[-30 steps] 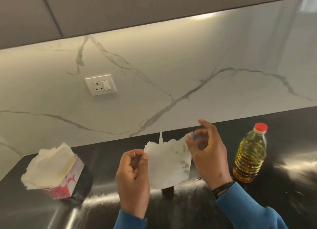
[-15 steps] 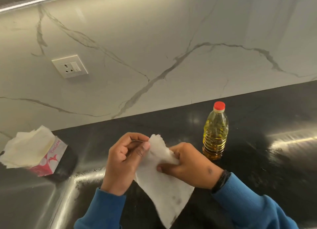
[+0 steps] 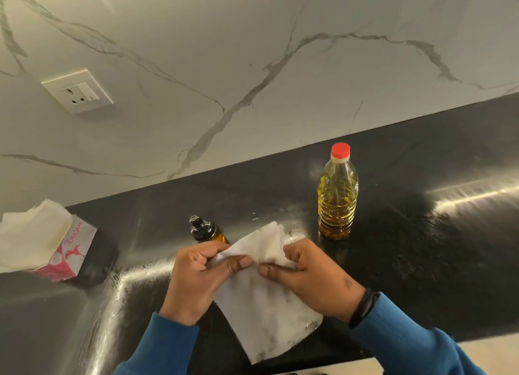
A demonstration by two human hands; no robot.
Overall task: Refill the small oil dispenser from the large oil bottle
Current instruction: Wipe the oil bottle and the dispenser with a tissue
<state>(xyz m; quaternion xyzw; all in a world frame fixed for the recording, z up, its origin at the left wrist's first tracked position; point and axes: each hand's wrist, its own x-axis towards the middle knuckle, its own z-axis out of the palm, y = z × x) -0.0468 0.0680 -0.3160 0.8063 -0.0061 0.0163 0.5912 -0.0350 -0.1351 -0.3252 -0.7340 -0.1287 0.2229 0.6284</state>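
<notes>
Both hands pinch one stained tissue (image 3: 264, 299) above the black tabletop (image 3: 421, 256): left hand (image 3: 196, 276) and right hand (image 3: 311, 276), fingers closed on its upper edge. Small oil dispenser (image 3: 203, 230) at 12 o'clock of the left hand; large oil bottle (image 3: 337, 195), capped and upright, at 1 o'clock. Tissue box (image 3: 67, 251) at 9 o'clock.
</notes>
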